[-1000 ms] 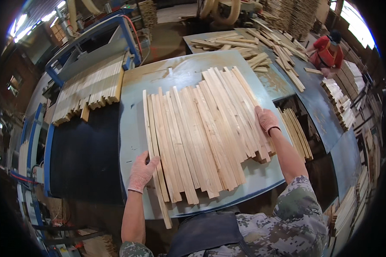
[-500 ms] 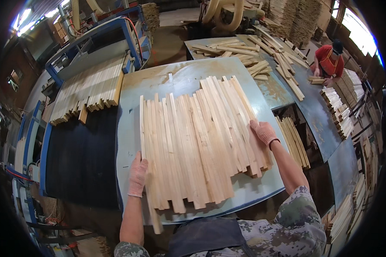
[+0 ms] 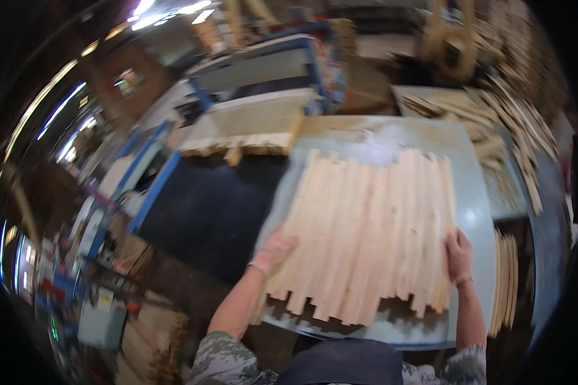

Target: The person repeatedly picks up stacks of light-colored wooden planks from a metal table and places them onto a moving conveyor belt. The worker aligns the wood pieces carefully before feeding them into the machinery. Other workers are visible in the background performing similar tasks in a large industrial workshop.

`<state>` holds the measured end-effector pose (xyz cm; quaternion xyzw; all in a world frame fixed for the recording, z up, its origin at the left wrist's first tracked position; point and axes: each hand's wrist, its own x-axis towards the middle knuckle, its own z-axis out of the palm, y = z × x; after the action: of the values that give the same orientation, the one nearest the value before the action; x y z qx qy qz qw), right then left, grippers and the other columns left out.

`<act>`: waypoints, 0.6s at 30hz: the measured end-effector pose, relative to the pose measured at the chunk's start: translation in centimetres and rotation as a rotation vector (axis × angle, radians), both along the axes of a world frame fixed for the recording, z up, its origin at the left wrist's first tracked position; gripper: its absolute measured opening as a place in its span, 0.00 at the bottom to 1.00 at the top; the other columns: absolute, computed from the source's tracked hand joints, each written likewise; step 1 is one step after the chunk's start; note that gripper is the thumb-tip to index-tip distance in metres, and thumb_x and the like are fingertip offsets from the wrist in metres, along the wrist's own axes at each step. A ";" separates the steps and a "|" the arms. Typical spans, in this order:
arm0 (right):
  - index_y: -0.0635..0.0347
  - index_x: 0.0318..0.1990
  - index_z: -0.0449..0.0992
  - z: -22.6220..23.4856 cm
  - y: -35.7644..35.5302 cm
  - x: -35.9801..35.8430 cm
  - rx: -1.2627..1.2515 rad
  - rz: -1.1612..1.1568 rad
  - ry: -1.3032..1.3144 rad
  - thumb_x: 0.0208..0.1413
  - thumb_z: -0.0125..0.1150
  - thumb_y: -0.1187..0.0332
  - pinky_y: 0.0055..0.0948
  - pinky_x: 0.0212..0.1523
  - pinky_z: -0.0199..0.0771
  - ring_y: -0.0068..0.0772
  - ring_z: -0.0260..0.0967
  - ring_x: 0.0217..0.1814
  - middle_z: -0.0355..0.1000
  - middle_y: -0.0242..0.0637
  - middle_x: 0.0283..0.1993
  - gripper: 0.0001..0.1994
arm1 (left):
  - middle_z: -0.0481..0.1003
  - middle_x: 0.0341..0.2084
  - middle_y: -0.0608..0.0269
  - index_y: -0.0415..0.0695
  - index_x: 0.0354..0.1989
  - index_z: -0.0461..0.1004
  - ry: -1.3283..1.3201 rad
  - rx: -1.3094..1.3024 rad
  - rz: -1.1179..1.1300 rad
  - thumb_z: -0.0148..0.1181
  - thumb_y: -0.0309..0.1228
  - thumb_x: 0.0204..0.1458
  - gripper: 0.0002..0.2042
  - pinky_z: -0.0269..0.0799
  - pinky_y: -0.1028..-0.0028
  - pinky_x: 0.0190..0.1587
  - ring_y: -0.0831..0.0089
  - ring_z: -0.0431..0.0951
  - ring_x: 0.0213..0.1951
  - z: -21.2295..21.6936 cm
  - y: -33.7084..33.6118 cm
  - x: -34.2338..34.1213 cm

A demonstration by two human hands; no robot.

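Observation:
A row of pale wooden strips (image 3: 366, 237) lies side by side on a light blue-grey tabletop (image 3: 472, 167), their ends uneven at both the far and near edges. My left hand (image 3: 273, 250), in a pinkish work glove, grips the row's left side. On the opposite side my right hand (image 3: 458, 255), gloved alike, presses with its fingers against the outermost strip. The row is held between both hands. Some near ends stick out toward my dark apron (image 3: 343, 362).
Left of the table is a black conveyor belt (image 3: 212, 212), leading to a blue-framed machine (image 3: 263, 64) with another row of strips (image 3: 250, 122) on it. Loose strips (image 3: 526, 128) lie in a heap at the far right. More strips (image 3: 504, 282) stand below, right of the table.
My view has swung left, so the table and hands appear farther right. The strips sit closer together and less stepped. My right hand has come nearer along the row's side.

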<state>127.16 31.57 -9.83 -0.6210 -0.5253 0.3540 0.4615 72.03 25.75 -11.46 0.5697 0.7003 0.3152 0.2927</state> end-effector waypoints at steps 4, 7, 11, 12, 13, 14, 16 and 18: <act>0.70 0.58 0.77 -2.7 2.0 1.2 -0.076 0.181 0.000 0.71 0.55 0.59 0.24 0.43 0.72 0.20 0.68 0.41 0.76 0.29 0.42 0.21 | 0.73 0.66 0.40 0.38 0.74 0.64 0.039 -0.048 0.055 0.67 0.55 0.57 0.42 0.65 0.60 0.72 0.48 0.73 0.68 -1.5 -1.5 -1.6; 0.62 0.68 0.72 -6.0 5.1 3.4 -0.005 0.237 0.238 0.73 0.56 0.53 0.26 0.53 0.71 0.22 0.67 0.57 0.73 0.31 0.59 0.26 | 0.70 0.69 0.38 0.40 0.76 0.62 0.011 0.025 -0.034 0.66 0.57 0.57 0.45 0.64 0.59 0.73 0.46 0.70 0.70 -0.7 -1.3 -1.5; 0.70 0.64 0.73 -8.4 9.6 2.0 0.041 0.210 0.366 0.75 0.53 0.52 0.31 0.55 0.74 0.29 0.72 0.51 0.77 0.35 0.53 0.26 | 0.67 0.72 0.39 0.41 0.79 0.58 0.194 -0.065 0.122 0.61 0.61 0.58 0.47 0.61 0.59 0.75 0.44 0.66 0.73 -1.0 -2.0 -0.5; 0.66 0.65 0.72 -8.8 11.3 2.9 -0.005 0.394 0.322 0.75 0.55 0.51 0.29 0.58 0.72 0.28 0.72 0.55 0.76 0.34 0.55 0.26 | 0.67 0.72 0.39 0.41 0.79 0.58 0.166 -0.069 0.114 0.61 0.61 0.58 0.47 0.61 0.59 0.75 0.44 0.66 0.73 -0.9 -2.3 -0.6; 0.68 0.63 0.73 -9.6 12.3 3.8 -0.002 0.392 0.280 0.75 0.54 0.51 0.30 0.57 0.73 0.29 0.73 0.53 0.76 0.36 0.53 0.25 | 0.67 0.72 0.39 0.41 0.79 0.57 0.135 -0.068 0.092 0.62 0.61 0.57 0.48 0.61 0.59 0.75 0.44 0.66 0.73 -0.9 -2.2 -0.7; 0.69 0.61 0.74 -10.7 13.3 4.9 0.000 0.382 0.235 0.76 0.53 0.52 0.30 0.56 0.73 0.30 0.73 0.51 0.77 0.38 0.51 0.25 | 0.67 0.72 0.39 0.41 0.79 0.58 0.123 -0.083 0.096 0.62 0.61 0.57 0.48 0.61 0.59 0.75 0.44 0.66 0.73 0.0 -2.2 -0.5; 0.69 0.61 0.75 -13.7 15.4 8.6 0.033 0.379 0.249 0.76 0.52 0.52 0.32 0.55 0.75 0.30 0.74 0.50 0.78 0.40 0.52 0.25 | 0.66 0.72 0.39 0.41 0.78 0.59 0.090 -0.101 0.072 0.63 0.61 0.57 0.47 0.61 0.59 0.75 0.44 0.66 0.72 2.3 -2.0 0.6; 0.69 0.61 0.76 -13.4 15.6 7.3 0.002 0.376 0.271 0.76 0.52 0.52 0.33 0.53 0.76 0.30 0.74 0.50 0.79 0.41 0.53 0.25 | 0.67 0.71 0.38 0.40 0.77 0.61 0.053 -0.081 0.116 0.64 0.60 0.57 0.46 0.62 0.58 0.74 0.44 0.67 0.72 2.0 -2.6 0.4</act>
<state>134.41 47.21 -23.27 -0.4585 -0.5654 0.5136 0.4543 72.46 23.19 -9.49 0.5239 0.7518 0.2880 0.2781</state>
